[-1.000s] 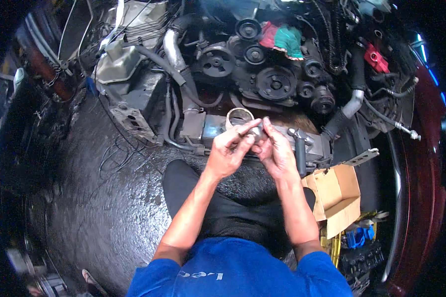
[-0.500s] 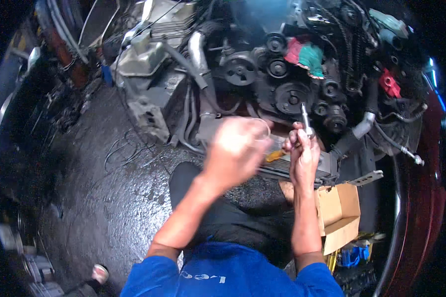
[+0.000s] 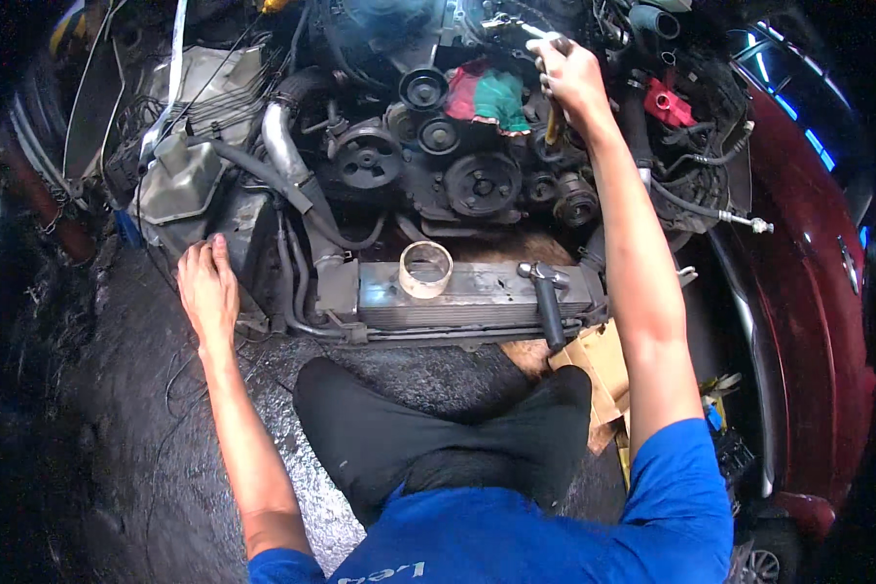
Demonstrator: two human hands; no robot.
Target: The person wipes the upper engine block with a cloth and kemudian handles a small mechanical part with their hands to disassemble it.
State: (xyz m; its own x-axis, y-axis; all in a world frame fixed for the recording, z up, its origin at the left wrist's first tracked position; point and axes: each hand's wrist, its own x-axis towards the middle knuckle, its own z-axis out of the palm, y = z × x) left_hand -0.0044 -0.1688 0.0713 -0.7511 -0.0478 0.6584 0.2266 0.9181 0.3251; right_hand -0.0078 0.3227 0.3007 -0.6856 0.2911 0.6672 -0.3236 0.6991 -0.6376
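Note:
My left hand (image 3: 209, 287) lies with fingers stretched out against the dark metal frame at the left of the engine bay, holding nothing. Far forward over the engine, my right hand (image 3: 572, 86) is closed around a slim silver rod-shaped tool (image 3: 539, 33). A yellow handle (image 3: 553, 127) shows below the same fist; its working end is hidden. Between my arms, a pale tape-like ring (image 3: 425, 271) stands on the flat metal cooler (image 3: 487, 313). To its right lies a T-shaped tool with a dark grip (image 3: 549, 310), its silver head on the cooler.
Pulleys (image 3: 482, 185) and hoses fill the engine bay. A pink and green cloth (image 3: 492, 100) lies on the engine, and a red cloth (image 3: 668, 103) sits farther right. An open cardboard box (image 3: 603, 365) is beside my right knee. Dark red bodywork (image 3: 808, 292) borders the right.
My hands have moved apart: the left went out to the frame at the left, the right reached forward over the engine with its tools. The view has shifted, revealing the ring and T-shaped tool.

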